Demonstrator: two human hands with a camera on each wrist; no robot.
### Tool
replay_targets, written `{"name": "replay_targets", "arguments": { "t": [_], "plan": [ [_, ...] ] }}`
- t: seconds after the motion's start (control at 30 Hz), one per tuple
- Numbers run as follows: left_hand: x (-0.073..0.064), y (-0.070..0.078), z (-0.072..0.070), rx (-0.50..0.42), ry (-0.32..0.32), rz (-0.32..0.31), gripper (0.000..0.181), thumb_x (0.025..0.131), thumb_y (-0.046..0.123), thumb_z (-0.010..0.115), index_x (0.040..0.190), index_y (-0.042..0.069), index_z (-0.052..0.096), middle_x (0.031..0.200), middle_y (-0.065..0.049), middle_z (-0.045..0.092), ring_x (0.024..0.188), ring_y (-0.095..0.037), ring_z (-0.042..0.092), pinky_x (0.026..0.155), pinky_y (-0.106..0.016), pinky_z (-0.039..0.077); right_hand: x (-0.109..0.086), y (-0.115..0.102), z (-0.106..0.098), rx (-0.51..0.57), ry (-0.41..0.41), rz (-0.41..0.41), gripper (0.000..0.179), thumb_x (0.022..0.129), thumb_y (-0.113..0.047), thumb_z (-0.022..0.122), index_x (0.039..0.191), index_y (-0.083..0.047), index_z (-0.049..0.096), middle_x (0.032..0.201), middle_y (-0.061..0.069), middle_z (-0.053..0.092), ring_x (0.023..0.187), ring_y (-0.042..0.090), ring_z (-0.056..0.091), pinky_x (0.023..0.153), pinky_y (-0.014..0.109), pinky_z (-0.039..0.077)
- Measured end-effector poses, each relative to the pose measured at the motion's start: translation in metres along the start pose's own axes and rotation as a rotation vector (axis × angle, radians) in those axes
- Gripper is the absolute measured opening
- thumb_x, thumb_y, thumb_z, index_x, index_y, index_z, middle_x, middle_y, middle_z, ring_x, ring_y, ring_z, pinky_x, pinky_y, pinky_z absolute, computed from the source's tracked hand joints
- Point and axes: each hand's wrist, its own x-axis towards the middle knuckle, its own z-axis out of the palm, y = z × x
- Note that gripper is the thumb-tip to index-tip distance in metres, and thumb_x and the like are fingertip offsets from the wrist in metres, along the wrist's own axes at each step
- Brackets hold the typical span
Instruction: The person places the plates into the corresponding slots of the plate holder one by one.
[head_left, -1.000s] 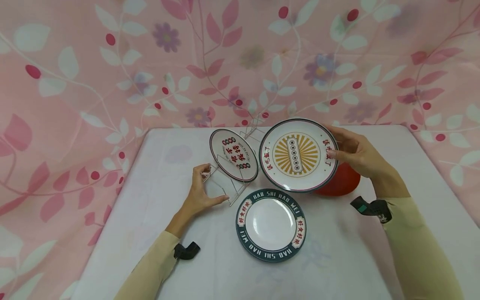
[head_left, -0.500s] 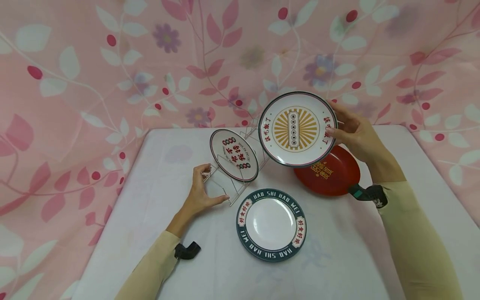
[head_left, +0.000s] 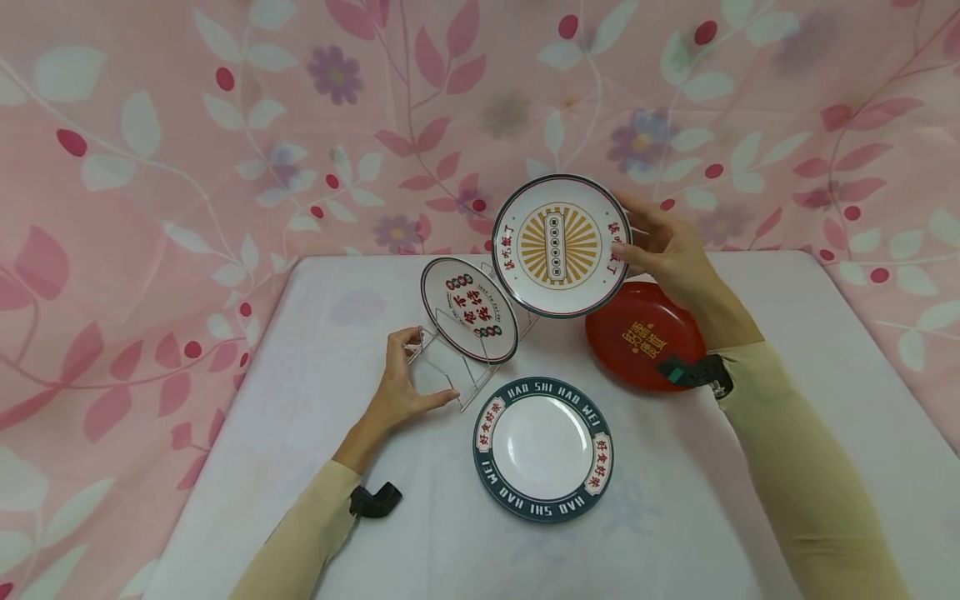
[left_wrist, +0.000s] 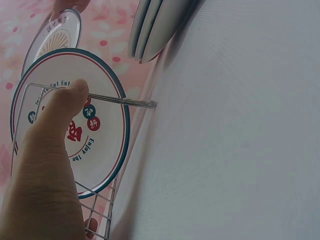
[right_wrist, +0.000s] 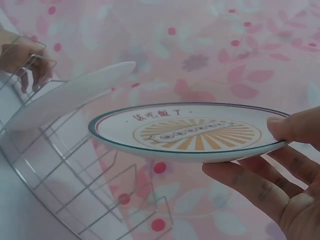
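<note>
My left hand grips the near left end of a wire dish rack, its thumb over the wire in the left wrist view. A white plate with red lettering and a dark rim stands tilted in the rack. Above the rack's far end, my right hand pinches a second white plate with a yellow sunburst, thumb on its face and fingers beneath. In the right wrist view, the sunburst plate is apart from the rack wires, to their right.
A green-rimmed plate lies on the white table in front of the rack. To its upper right lies a red oval dish, partly behind the right wrist strap. A pink floral cloth hangs behind.
My right hand has lifted the sunburst plate upward, then moved it left over the rack's far end, uncovering the red dish. The left hand, rack and standing plate have stayed put.
</note>
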Motion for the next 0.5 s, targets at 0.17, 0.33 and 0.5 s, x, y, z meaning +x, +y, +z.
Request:
{"name": "replay_targets", "arguments": {
  "t": [0.17, 0.33, 0.5],
  "plan": [
    [-0.006, -0.031, 0.006, 0.01, -0.007, -0.008, 0.112, 0.05, 0.017, 0.095, 0.136, -0.011, 0.028, 0.13, -0.032, 0.035, 0.115, -0.043, 0.038, 0.092, -0.059, 0.037, 0.009, 0.0, 0.012, -0.116, -0.004, 0.016, 0.062, 0.09, 0.008, 0.061, 0.146, -0.013, 0.046, 0.124, 0.004, 0.061, 0.102, 0.016, 0.064, 0.071, 0.024, 0.058],
    [-0.006, -0.037, 0.007, 0.021, -0.014, -0.007, 0.109, 0.056, 0.028, 0.092, 0.136, -0.011, 0.029, 0.13, -0.03, 0.035, 0.117, -0.041, 0.04, 0.094, -0.054, 0.038, 0.016, -0.001, 0.02, -0.201, -0.017, 0.055, 0.062, 0.091, 0.004, 0.061, 0.147, -0.017, 0.046, 0.125, 0.007, 0.059, 0.1, 0.016, 0.064, 0.068, 0.026, 0.059],
    [-0.006, -0.038, 0.009, 0.022, -0.018, -0.01, 0.108, 0.06, 0.036, 0.091, 0.136, -0.01, 0.029, 0.131, -0.029, 0.035, 0.117, -0.04, 0.04, 0.094, -0.052, 0.038, 0.02, 0.004, 0.027, -0.285, -0.048, 0.065, 0.062, 0.092, 0.003, 0.061, 0.148, -0.019, 0.045, 0.125, 0.014, 0.057, 0.1, 0.016, 0.064, 0.067, 0.028, 0.059]
  ]
}}
